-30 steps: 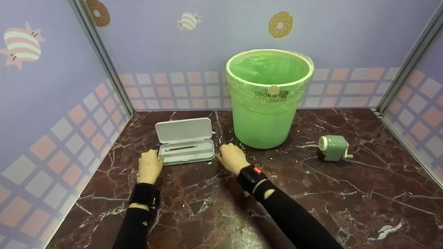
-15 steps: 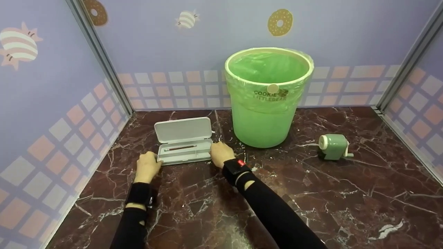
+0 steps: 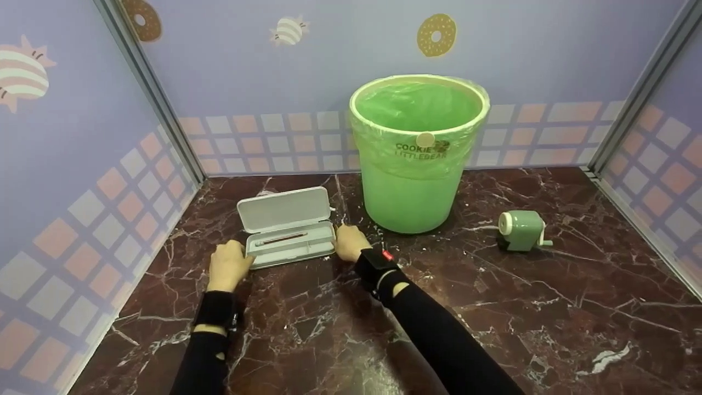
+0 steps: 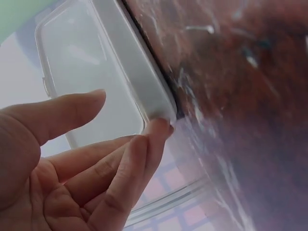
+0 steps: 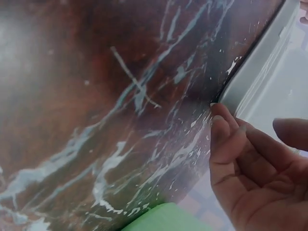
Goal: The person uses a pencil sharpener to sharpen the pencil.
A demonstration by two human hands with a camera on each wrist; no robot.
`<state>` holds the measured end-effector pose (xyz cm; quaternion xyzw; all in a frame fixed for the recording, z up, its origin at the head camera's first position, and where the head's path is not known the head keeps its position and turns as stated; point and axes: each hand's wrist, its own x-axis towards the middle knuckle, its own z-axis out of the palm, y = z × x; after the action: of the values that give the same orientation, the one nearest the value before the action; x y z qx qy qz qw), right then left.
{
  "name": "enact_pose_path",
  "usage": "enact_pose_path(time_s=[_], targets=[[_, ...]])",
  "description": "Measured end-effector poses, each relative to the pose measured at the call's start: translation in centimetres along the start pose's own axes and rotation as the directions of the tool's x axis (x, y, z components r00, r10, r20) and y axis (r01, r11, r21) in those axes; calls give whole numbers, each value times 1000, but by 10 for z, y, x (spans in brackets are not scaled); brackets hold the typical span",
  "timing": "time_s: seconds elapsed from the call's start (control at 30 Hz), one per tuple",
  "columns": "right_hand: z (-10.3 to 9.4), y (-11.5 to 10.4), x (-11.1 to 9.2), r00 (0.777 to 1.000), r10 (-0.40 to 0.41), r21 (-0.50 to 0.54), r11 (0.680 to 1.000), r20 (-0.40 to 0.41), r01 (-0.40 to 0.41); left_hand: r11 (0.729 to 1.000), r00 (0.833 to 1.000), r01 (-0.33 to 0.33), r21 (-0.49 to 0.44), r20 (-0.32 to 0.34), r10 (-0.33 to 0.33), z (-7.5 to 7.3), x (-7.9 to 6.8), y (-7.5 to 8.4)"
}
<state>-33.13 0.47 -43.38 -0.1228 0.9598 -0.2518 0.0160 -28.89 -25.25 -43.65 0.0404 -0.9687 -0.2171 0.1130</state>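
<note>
A pale grey pencil case [image 3: 285, 254] lies on the table with its lid [image 3: 284, 210] raised toward the back. One dark reddish pencil [image 3: 282, 238] rests in its rear compartment. My left hand [image 3: 228, 266] is at the left end; in the left wrist view its fingertips [image 4: 159, 126] touch the case's corner, the thumb standing apart over the case. At the opposite end is my right hand [image 3: 351, 243]. The right wrist view shows its relaxed, bent fingers [image 5: 226, 130] right against the end wall, thumb apart from them.
A green trash bin [image 3: 411, 203] with a clear liner stands behind and right of the case. Farther right sits a green crank pencil sharpener [image 3: 521, 230]. White bits are scattered on the marbled table [image 3: 307, 351]. Patterned walls [image 3: 274, 71] enclose the back and sides.
My right hand has moved left onto the case's right end. The case has since turned slightly, its left end coming nearer to me along with my left hand. The view has shifted a little.
</note>
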Motion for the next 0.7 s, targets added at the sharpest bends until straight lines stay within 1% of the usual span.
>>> enact_pose_path(time_s=[0.1,0.2,0.37,0.57,0.7], targets=[[-1,3,-2,1000,18,7,1000,-21,-18,999,1000,-1,42,3,1,-1,-2,1],[-2,4,-4,998,46,-10,999,-51,-47,998,1000,-4,69,20,3,1,-3,2],[-2,4,-9,995,81,-36,996,-63,-83,996,999,-30,80,42,26,4,-5,2],[-1,8,-11,996,54,-58,997,-66,-58,997,997,-33,64,68,29,1,-6,5],[0,12,-13,998,44,-82,995,-55,-49,996,993,-61,64,103,54,-3,-7,7]])
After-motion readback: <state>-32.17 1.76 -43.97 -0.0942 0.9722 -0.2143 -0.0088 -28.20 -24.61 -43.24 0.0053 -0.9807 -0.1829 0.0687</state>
